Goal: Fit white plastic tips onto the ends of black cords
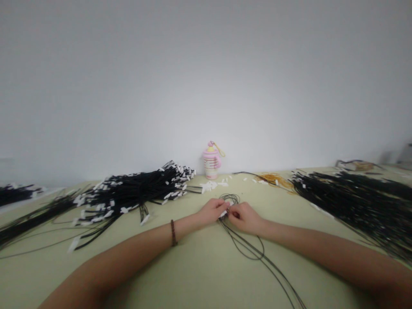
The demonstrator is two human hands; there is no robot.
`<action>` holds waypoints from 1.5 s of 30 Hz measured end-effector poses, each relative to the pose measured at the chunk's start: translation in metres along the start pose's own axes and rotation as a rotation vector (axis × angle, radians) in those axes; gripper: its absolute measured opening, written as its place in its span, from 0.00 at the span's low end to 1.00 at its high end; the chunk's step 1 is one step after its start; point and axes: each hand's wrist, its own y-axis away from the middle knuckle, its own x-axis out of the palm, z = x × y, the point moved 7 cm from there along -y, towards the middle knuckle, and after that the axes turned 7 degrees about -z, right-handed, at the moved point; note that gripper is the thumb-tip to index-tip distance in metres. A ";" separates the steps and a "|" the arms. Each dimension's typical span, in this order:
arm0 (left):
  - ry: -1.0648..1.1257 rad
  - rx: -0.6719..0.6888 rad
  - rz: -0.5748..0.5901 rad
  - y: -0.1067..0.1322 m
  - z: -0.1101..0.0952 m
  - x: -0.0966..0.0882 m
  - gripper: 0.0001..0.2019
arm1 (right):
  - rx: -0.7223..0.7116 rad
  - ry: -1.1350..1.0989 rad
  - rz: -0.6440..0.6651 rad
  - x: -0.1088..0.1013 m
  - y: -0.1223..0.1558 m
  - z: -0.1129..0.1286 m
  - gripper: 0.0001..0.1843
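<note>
The person's two hands meet over the tabletop (180, 274), just short of its back edge and about midway along it. Between and below them is a looped bundle of thin dark cables (249, 249), coiled at the fingers, with its tails running toward the near edge. The left hand (210, 211) has its fingers pinched on the gathered part of the bundle; the right hand (246, 217) has its fingers curled and gripping it just beside them (which strand each one holds is too blurred to tell). A whitish piece (222, 214) shows at the left fingertips. A beaded bracelet (173, 234) circles the left wrist.

By the back edge, a pink-and-white cup (211, 164) stands upright near the wall (206, 86), with loose white pieces (210, 186) beside it. Toward the left edge lies a heap of black white-tipped cables (138, 189); toward the right edge, a long dark cable pile (350, 210), with yellow strands (276, 179) near its back end.
</note>
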 end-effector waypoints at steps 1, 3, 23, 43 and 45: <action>-0.003 0.003 0.002 0.000 0.000 0.000 0.21 | -0.002 0.000 0.001 0.000 0.000 0.000 0.09; -0.009 0.007 0.007 0.000 -0.001 0.001 0.20 | -0.004 0.002 0.002 0.000 0.000 0.000 0.09; -0.056 0.063 0.017 0.000 -0.002 0.003 0.19 | -0.020 0.028 0.009 0.003 0.001 -0.002 0.10; -0.116 0.111 0.003 0.000 -0.004 0.002 0.20 | -0.032 0.046 0.026 0.003 0.001 0.000 0.10; -0.120 0.116 0.004 0.000 -0.004 0.002 0.20 | -0.032 0.047 0.027 0.003 0.001 0.000 0.10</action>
